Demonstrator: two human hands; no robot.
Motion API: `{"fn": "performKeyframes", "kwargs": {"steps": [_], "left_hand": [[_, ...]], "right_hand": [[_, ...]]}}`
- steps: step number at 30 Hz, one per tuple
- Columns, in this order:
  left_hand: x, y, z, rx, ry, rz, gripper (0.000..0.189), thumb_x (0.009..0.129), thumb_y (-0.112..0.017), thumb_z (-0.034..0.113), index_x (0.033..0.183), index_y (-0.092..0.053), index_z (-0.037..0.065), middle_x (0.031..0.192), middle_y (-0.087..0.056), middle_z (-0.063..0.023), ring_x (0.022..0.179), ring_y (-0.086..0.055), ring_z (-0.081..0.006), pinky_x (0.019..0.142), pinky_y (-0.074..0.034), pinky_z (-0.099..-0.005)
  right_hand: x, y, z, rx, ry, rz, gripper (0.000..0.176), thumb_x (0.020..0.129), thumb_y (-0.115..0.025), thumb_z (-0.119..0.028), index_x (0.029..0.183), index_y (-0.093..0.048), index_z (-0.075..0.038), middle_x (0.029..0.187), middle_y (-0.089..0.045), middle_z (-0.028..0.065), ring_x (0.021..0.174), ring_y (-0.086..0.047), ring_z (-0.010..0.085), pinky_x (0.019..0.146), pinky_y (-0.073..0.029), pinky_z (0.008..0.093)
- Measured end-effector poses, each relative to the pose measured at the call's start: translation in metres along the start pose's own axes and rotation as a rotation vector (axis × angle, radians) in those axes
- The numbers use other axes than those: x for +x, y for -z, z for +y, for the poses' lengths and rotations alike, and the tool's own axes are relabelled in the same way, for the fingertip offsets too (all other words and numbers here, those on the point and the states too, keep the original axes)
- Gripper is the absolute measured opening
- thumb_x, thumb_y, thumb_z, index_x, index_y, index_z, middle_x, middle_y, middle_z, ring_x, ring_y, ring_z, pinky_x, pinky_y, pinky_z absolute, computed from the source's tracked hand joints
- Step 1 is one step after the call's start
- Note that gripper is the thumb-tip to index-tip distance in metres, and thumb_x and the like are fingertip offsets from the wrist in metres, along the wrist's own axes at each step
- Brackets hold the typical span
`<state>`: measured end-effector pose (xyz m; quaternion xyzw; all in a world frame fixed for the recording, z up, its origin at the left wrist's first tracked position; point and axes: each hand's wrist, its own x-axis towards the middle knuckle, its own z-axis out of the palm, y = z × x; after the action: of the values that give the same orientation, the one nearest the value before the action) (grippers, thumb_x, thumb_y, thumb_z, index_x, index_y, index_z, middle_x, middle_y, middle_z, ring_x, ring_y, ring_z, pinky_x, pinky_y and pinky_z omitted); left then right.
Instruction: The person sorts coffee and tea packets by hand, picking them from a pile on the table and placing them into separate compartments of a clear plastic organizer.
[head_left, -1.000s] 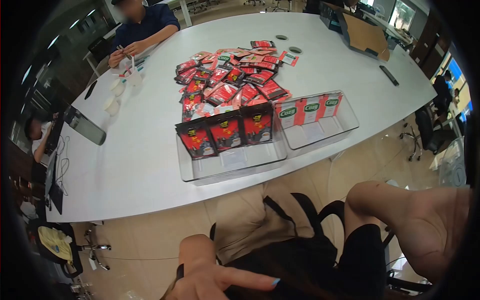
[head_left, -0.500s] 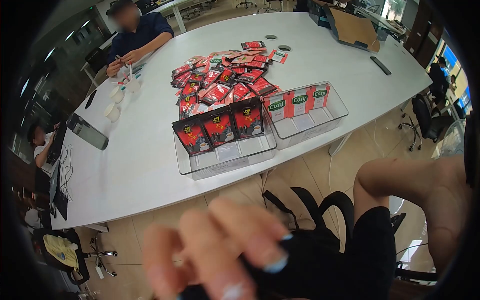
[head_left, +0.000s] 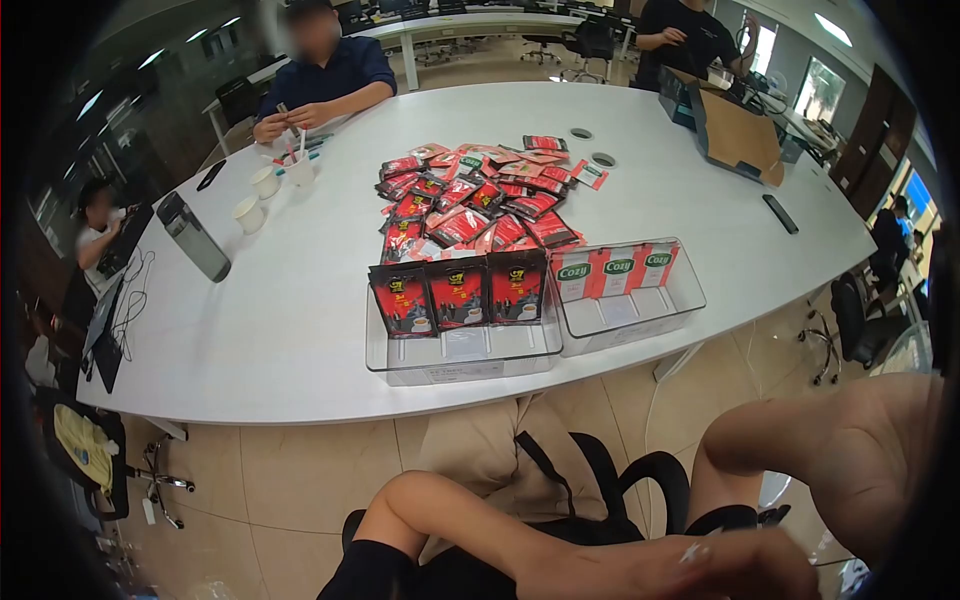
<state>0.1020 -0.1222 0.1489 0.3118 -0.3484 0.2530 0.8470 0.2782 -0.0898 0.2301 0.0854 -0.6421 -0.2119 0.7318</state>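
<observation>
My left hand (head_left: 690, 568) lies flat and empty below the counter (head_left: 300, 330); I can't see the right hand. The trays (head_left: 465, 372) sit at the near edge, so I'd clear that edge before touching the sachets (head_left: 458, 293).
</observation>
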Motion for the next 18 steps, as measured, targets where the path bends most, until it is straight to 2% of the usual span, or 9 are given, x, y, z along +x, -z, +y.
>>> {"fn": "performKeyframes", "kwargs": {"steps": [7,13,18], "left_hand": [[-0.009,0.014,-0.024,0.075,0.183,-0.137,0.071,0.097,-0.027,0.055,0.118,-0.054,-0.008,0.113,-0.06,-0.0195,0.107,-0.057,-0.0251,0.09,-0.044,-0.0355],[-0.01,0.019,-0.032,0.104,0.206,-0.177,0.065,0.098,-0.028,0.05,0.118,-0.054,-0.006,0.113,-0.06,-0.0185,0.107,-0.057,-0.024,0.089,-0.044,-0.0347],[-0.011,0.022,-0.03,0.13,0.202,-0.19,0.06,0.1,-0.028,0.045,0.118,-0.054,-0.005,0.114,-0.06,-0.0177,0.106,-0.057,-0.023,0.089,-0.044,-0.0341]], "right_hand": [[-0.023,-0.031,0.006,0.031,-0.077,0.017,0.028,0.088,-0.052,-0.023,0.114,-0.055,-0.011,0.095,-0.059,0.0096,0.084,-0.055,0.0242,0.076,-0.044,0.0387],[-0.047,-0.068,-0.002,0.082,-0.141,0.029,0.027,0.088,-0.052,-0.02,0.113,-0.055,-0.009,0.093,-0.06,0.0113,0.083,-0.057,0.0252,0.076,-0.045,0.0394],[-0.042,-0.063,0.003,0.081,-0.14,0.011,0.027,0.088,-0.052,-0.017,0.113,-0.054,-0.007,0.092,-0.061,0.0127,0.081,-0.058,0.0259,0.076,-0.046,0.0399]]}}
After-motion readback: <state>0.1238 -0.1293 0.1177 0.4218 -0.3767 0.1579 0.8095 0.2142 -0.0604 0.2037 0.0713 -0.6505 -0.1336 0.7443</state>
